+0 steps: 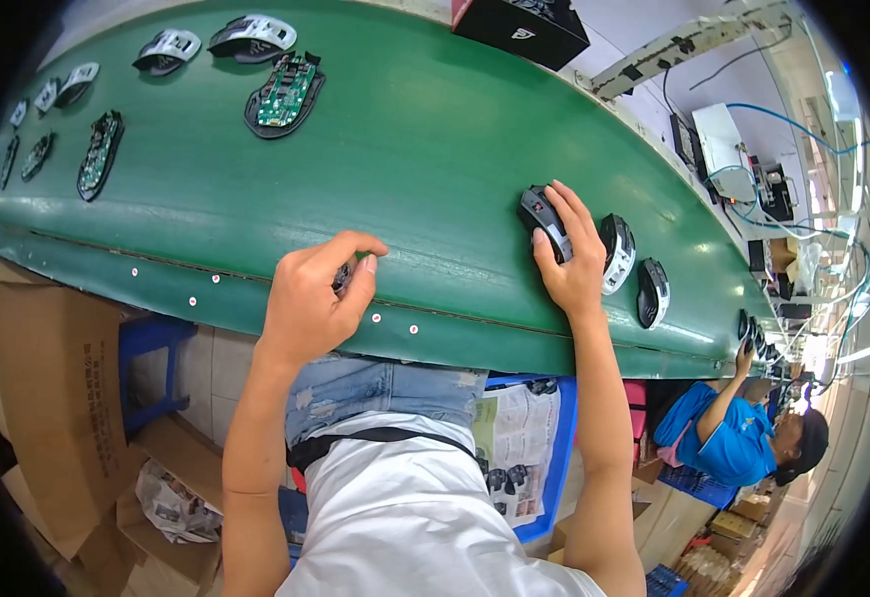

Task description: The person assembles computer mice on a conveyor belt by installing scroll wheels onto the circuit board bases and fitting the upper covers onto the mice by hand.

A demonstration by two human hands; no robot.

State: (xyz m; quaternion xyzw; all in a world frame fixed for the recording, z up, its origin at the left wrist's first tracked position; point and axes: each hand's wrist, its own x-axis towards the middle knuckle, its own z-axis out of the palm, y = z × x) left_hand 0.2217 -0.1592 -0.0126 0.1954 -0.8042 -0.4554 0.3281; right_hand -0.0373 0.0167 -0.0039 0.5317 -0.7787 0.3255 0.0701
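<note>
My right hand (576,261) lies over a dark grey computer mouse (537,211) on the green work surface (425,149), thumb on one side and fingers along the other. My left hand (308,298) hovers near the front edge, its fingers curled in; a small dark thing (341,280) shows between thumb and fingers, too hidden to name. Just right of my right hand are a white-and-black mouse shell (618,255) and another mouse part (654,295). Farther left lies a mouse base with a green circuit board (288,95).
More mouse shells (253,38) and boards (100,156) line the far left. A black box (522,32) stands at the far edge. Below the front edge are a blue tray (561,448), a cardboard box (57,388) and a blue stool (146,370). A co-worker (729,433) sits at right.
</note>
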